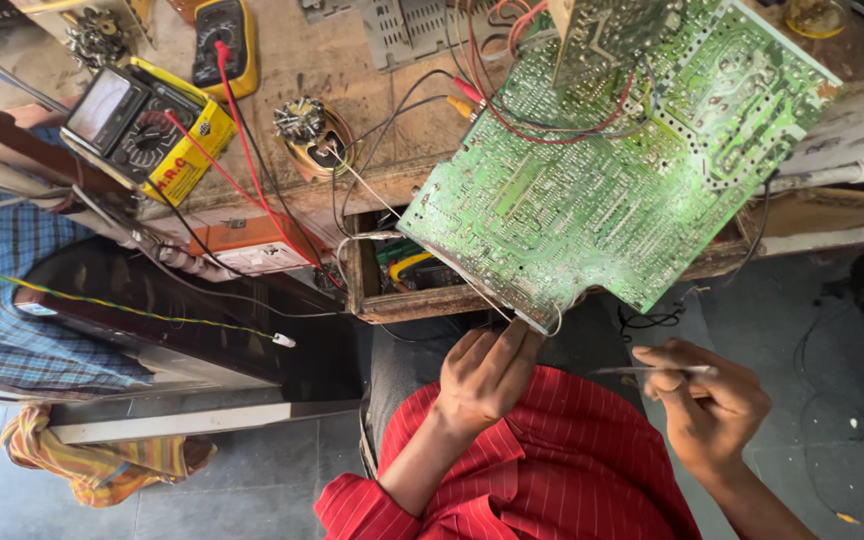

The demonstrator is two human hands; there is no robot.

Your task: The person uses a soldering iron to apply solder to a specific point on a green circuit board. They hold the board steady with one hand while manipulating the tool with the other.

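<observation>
1. The left hand (487, 372) sits at about 6 o'clock in the view. Its fingers reach up to the near corner of the board (602, 170), and they look closed on the edge there, steadying it.
2. The board is a large green circuit board, solder side up. It fills the 1 o'clock area and lies tilted, with its far part on the surface (352, 80) and its near corner hanging over the edge, above an open drawer (402, 285).
3. The right hand (707, 400) is at 4 o'clock, clear of the board. Its grip is pinched shut on a thin metal tool (652, 371) that points toward 9 o'clock; whether this is tweezers or a probe cannot be told.
4. Red and black leads (552, 125) lie across the far part of the board. A yellow meter (147, 125) lies at 10 o'clock and a second meter (222, 40) at 11 o'clock.
5. A small speaker (307, 135) sits between the meters and the board.
6. As a judgement, the work on the board looks in progress: the board is bare and turned over and the tool is in hand, but the tip is not yet on any joint. Nothing visible shows how many joints are done.
</observation>
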